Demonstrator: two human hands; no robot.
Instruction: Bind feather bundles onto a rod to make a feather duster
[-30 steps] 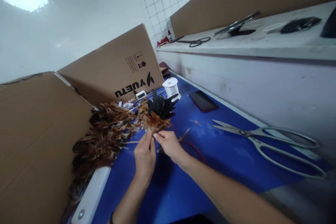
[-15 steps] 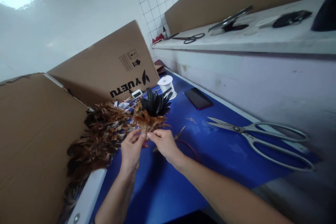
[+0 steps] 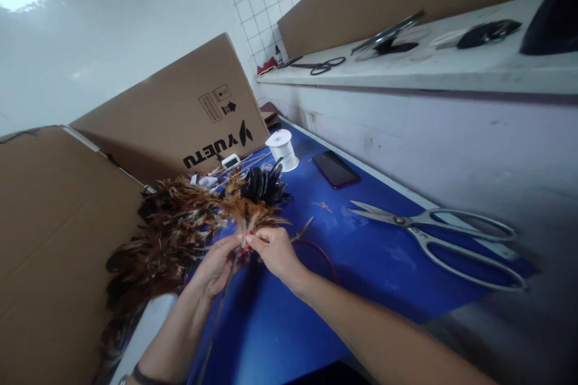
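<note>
A bunch of feathers [image 3: 253, 213], brown-orange with black ones at its far end, stands over the blue table [image 3: 289, 331]. My left hand [image 3: 217, 261] is closed at its base, fingertips pinched together. Beside it my right hand [image 3: 275, 252] pinches the same base between thumb and forefinger. Something red [image 3: 244, 252] shows just below the fingertips; its kind is unclear. From there a thin greyish strand [image 3: 221, 307] hangs down past my left wrist. A red cord [image 3: 323, 251] curves over the table behind my right hand, near a loose feather [image 3: 304, 228].
Large scissors [image 3: 406, 225] lie partly open at the right, near a phone [image 3: 336, 169] and a white spool [image 3: 282, 150]. A heap of brown feathers [image 3: 158, 252] fills the left, against cardboard [image 3: 49, 240]. A white shelf [image 3: 428, 75] runs above the right side.
My left hand has turned and shifted slightly left and down at the bunch's base. The thin strand now shows hanging below it. The view has shifted slightly.
</note>
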